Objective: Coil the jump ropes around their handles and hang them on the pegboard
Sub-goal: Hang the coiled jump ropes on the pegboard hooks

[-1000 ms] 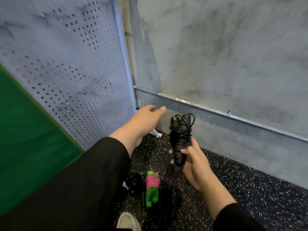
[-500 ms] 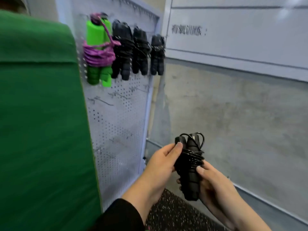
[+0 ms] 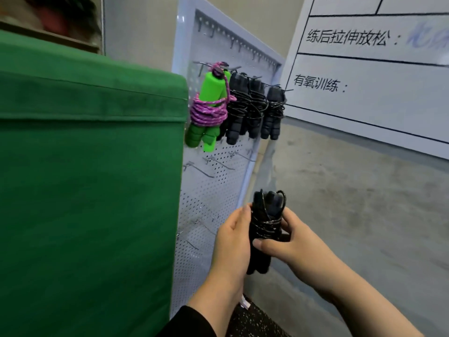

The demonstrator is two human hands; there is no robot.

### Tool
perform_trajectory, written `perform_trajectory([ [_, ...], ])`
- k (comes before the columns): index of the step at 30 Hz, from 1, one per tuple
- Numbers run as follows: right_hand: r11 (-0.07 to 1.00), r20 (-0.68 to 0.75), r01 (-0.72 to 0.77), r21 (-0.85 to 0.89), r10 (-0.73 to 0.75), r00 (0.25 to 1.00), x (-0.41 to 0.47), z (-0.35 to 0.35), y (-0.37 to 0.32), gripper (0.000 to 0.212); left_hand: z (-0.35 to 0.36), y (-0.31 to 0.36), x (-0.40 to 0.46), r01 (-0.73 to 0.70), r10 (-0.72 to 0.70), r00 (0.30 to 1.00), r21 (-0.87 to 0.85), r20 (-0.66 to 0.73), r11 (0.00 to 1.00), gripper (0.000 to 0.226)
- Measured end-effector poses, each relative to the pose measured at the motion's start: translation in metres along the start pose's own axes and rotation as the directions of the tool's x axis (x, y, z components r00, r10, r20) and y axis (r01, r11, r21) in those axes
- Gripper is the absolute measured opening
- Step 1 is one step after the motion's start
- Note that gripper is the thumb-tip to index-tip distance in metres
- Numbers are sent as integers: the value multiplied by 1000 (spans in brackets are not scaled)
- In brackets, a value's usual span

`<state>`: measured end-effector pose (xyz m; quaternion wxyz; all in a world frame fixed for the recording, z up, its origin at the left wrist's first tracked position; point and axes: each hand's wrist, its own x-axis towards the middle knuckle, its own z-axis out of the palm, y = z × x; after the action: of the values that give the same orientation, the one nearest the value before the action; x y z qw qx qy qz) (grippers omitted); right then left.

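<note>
A coiled black jump rope [image 3: 263, 229] stands upright between both hands, its cord wound round the two black handles. My left hand [image 3: 234, 242] holds its left side and my right hand [image 3: 289, 242] grips its right side, thumb across the front. The white pegboard [image 3: 213, 181] leans just left of and behind the hands. On its upper hooks hang a green-handled rope with purple cord [image 3: 209, 110] and three coiled black ropes [image 3: 252, 110]. Several bare metal hooks [image 3: 211, 164] stick out lower down.
A large green padded block [image 3: 90, 181] fills the left side and covers the pegboard's left part. A white printed board [image 3: 379, 76] hangs on the grey concrete wall [image 3: 352, 203] at right. Speckled dark floor [image 3: 252, 319] shows at the bottom.
The view has risen from the floor to the pegboard. My left hand has come onto the black rope bundle, and both hands have lifted it towards the board.
</note>
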<state>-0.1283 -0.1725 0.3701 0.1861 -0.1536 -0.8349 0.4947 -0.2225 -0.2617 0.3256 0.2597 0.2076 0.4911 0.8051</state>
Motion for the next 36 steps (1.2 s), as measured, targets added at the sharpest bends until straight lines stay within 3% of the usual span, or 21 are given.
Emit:
perform_trajectory([
  [5,999,108,25,46,-30,994,22,22,-1,49,-27,13,13,-20,20,996,-1,-90,1000,41],
  [9,998,48,6,66,-10,999,39,30,6,53,-38,14,20,-15,18,996,35,-88,999,43],
  [12,996,-31,58,-67,-60,998,48,40,6,65,-40,10,25,-51,55,982,27,-181,998,39],
  [17,983,-84,134,-123,-145,986,62,52,1,56,-42,7,33,-102,89,938,-23,-334,994,36],
  [22,975,-88,144,-167,-161,983,70,59,-2,57,-46,8,34,-89,47,940,-111,-337,990,42],
  [30,963,-80,135,-233,-157,984,81,68,-2,56,-44,13,30,-44,32,937,-27,-347,999,37],
  [36,965,22,130,-230,-128,991,88,69,1,40,-44,15,32,-13,-16,926,-74,-377,997,47],
])
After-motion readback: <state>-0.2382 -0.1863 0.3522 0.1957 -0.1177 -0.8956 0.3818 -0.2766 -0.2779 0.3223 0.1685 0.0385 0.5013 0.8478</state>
